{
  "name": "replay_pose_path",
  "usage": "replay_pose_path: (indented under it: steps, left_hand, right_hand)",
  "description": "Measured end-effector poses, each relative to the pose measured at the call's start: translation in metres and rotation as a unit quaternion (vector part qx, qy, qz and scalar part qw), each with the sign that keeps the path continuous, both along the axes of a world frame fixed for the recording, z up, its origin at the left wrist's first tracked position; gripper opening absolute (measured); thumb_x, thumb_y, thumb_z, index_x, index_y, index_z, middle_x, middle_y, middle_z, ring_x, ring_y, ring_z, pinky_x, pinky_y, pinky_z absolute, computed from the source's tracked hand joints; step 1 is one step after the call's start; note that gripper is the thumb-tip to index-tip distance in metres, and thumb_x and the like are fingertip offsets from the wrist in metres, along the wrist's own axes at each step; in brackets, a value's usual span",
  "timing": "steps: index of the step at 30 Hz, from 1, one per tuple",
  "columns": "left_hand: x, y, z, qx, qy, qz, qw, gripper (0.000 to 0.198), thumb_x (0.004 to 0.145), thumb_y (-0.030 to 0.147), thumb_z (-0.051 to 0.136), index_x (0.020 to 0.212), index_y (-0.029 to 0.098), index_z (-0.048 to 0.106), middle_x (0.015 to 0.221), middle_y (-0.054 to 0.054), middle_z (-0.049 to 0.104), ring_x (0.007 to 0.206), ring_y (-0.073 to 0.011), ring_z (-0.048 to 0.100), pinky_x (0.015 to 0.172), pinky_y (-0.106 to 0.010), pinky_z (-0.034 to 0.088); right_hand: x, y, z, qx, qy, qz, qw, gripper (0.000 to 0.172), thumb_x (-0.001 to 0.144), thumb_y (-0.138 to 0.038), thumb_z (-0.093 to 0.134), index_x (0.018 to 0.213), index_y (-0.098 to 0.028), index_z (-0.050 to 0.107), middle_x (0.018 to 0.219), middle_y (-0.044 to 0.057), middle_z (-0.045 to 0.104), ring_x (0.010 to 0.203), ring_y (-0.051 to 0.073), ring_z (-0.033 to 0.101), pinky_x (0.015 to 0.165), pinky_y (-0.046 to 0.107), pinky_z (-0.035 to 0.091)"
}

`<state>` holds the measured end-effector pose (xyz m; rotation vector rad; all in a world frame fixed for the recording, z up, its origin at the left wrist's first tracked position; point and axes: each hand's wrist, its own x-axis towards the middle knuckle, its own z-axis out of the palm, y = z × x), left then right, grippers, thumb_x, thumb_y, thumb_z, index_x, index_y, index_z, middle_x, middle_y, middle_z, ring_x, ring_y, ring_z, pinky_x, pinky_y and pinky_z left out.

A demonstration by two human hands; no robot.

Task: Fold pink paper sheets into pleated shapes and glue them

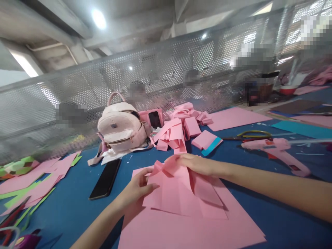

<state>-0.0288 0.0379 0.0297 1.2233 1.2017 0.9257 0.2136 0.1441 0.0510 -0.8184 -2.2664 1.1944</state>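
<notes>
My left hand [138, 186] pinches the left edge of a folded pink paper piece [171, 199], its thumb on top of the paper. At the far side of that piece, my right hand [194, 164] is closed on a raised flap, and its fingertips are partly hidden. The piece is creased into panels, with a small strip standing up near its top and one panel lifted on the right. Under it lies a large flat pink sheet [186, 231]. Just beyond my hands is a heap of folded pink paper strips [173, 133].
A black phone [105, 180] lies left of my hands, below a pale pink backpack [120, 126]. To the right are a pink glue gun [280, 148] and scissors [252, 135]. Pink and green paper [59, 169] covers the far left; a perforated metal screen [160, 76] stands behind the blue table [72, 207].
</notes>
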Motion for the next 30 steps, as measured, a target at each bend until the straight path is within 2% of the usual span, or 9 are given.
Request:
replay_pose_path:
  steps: [3, 6, 9, 12, 14, 18, 23, 27, 30]
  left_hand:
    - [-0.009, 0.001, 0.005, 0.016, 0.039, 0.017, 0.999, 0.046, 0.066, 0.045, 0.086, 0.093, 0.016, 0.065, 0.083, -0.004, 0.069, 0.075, -0.0176, 0.064, 0.067, -0.025, 0.047]
    - [-0.023, 0.0, 0.013, 0.037, 0.078, 0.053, 0.995, 0.041, 0.067, 0.045, 0.086, 0.069, 0.014, 0.059, 0.062, 0.003, 0.054, 0.056, -0.0092, 0.047, 0.053, -0.019, 0.033]
    - [-0.035, -0.001, 0.025, 0.066, 0.105, 0.095, 0.988, 0.046, 0.074, 0.052, 0.079, 0.063, 0.016, 0.051, 0.057, 0.006, 0.043, 0.052, -0.0076, 0.037, 0.05, -0.019, 0.025]
    - [-0.043, -0.002, 0.038, 0.097, 0.118, 0.128, 0.98, 0.048, 0.079, 0.058, 0.071, 0.065, 0.018, 0.047, 0.058, 0.007, 0.039, 0.053, -0.0082, 0.034, 0.05, -0.019, 0.025]
    - [-0.046, -0.002, 0.048, 0.121, 0.126, 0.143, 0.974, 0.048, 0.079, 0.057, 0.071, 0.065, 0.019, 0.045, 0.059, 0.007, 0.036, 0.053, -0.0085, 0.032, 0.05, -0.019, 0.024]
    - [-0.045, -0.001, 0.06, 0.175, 0.154, 0.148, 0.961, 0.049, 0.074, 0.053, 0.076, 0.06, 0.018, 0.045, 0.063, 0.005, 0.037, 0.059, -0.0096, 0.033, 0.052, -0.019, 0.025]
    - [-0.04, 0.004, 0.059, 0.203, 0.204, 0.127, 0.949, 0.044, 0.075, 0.049, 0.076, 0.057, 0.017, 0.051, 0.061, 0.004, 0.041, 0.06, -0.0105, 0.036, 0.055, -0.02, 0.028]
    - [-0.04, 0.011, 0.057, 0.232, 0.235, 0.12, 0.936, 0.04, 0.074, 0.047, 0.076, 0.057, 0.017, 0.055, 0.06, 0.004, 0.045, 0.061, -0.0118, 0.04, 0.055, -0.021, 0.03]
    - [-0.039, 0.017, 0.062, 0.25, 0.25, 0.113, 0.929, 0.037, 0.073, 0.044, 0.075, 0.056, 0.017, 0.057, 0.058, 0.004, 0.046, 0.059, -0.0116, 0.041, 0.054, -0.021, 0.029]
  right_hand:
    - [0.013, 0.004, 0.001, -0.083, 0.029, -0.065, 0.994, 0.031, 0.092, -0.04, 0.048, 0.097, -0.017, 0.068, 0.095, 0.009, 0.073, 0.092, 0.026, 0.069, 0.078, 0.036, 0.055]
    - [0.033, 0.002, 0.015, -0.142, 0.068, -0.11, 0.981, 0.032, 0.091, -0.045, 0.052, 0.093, -0.016, 0.065, 0.092, 0.01, 0.073, 0.086, 0.025, 0.07, 0.071, 0.033, 0.055]
    - [0.058, -0.005, 0.031, -0.186, 0.092, -0.157, 0.965, 0.034, 0.086, -0.051, 0.06, 0.089, -0.017, 0.065, 0.091, 0.01, 0.072, 0.082, 0.024, 0.069, 0.068, 0.033, 0.055]
    - [0.079, -0.018, 0.037, -0.215, 0.111, -0.225, 0.944, 0.035, 0.075, -0.053, 0.074, 0.076, -0.02, 0.062, 0.074, 0.003, 0.067, 0.068, 0.02, 0.064, 0.059, 0.03, 0.05]
    - [0.089, -0.028, 0.033, -0.207, 0.081, -0.209, 0.952, 0.039, 0.073, -0.057, 0.074, 0.071, -0.02, 0.062, 0.066, 0.002, 0.063, 0.06, 0.018, 0.059, 0.054, 0.028, 0.045]
    - [0.103, -0.046, 0.011, -0.177, -0.024, -0.116, 0.977, 0.051, 0.077, -0.063, 0.068, 0.053, -0.019, 0.057, 0.054, 0.002, 0.054, 0.049, 0.014, 0.047, 0.05, 0.028, 0.037]
    - [0.117, -0.052, -0.011, -0.09, -0.068, -0.174, 0.978, 0.052, 0.076, -0.066, 0.067, 0.054, -0.021, 0.057, 0.056, 0.002, 0.057, 0.05, 0.017, 0.048, 0.051, 0.03, 0.038]
    - [0.123, -0.047, -0.006, -0.061, -0.146, -0.085, 0.984, 0.058, 0.088, -0.063, 0.054, 0.048, -0.021, 0.059, 0.051, 0.006, 0.061, 0.055, 0.021, 0.059, 0.062, 0.033, 0.045]
    - [0.119, -0.039, 0.017, 0.074, -0.219, -0.101, 0.968, 0.046, 0.086, -0.056, 0.058, 0.057, -0.021, 0.07, 0.072, 0.011, 0.073, 0.071, 0.029, 0.067, 0.073, 0.04, 0.049]
